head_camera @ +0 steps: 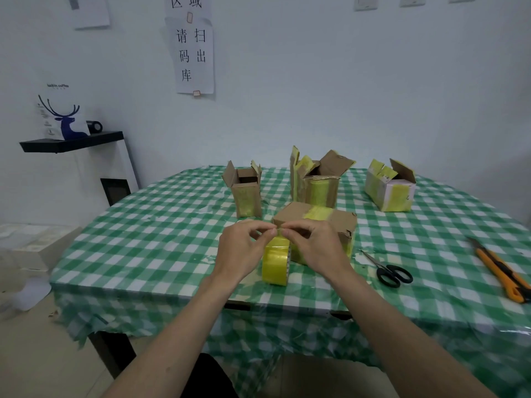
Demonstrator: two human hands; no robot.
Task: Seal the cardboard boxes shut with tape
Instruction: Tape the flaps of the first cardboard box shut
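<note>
A yellow tape roll (275, 264) stands on edge on the green checked table (161, 225), just in front of a closed cardboard box (316, 218) with a yellow tape strip across its top. My left hand (244, 248) and my right hand (313, 245) meet above the roll, thumbs and forefingers pinching the tape at its top. Three more boxes stand behind with their flaps up: a small one (247, 193), a taller one (317, 182) and one at the right (390, 188).
Black-handled scissors (388, 271) lie right of my right hand. An orange utility knife (500, 271) lies near the table's right edge. A black shelf (71, 142) with a white deer-print bag is on the left wall. Paper notices hang on the wall behind.
</note>
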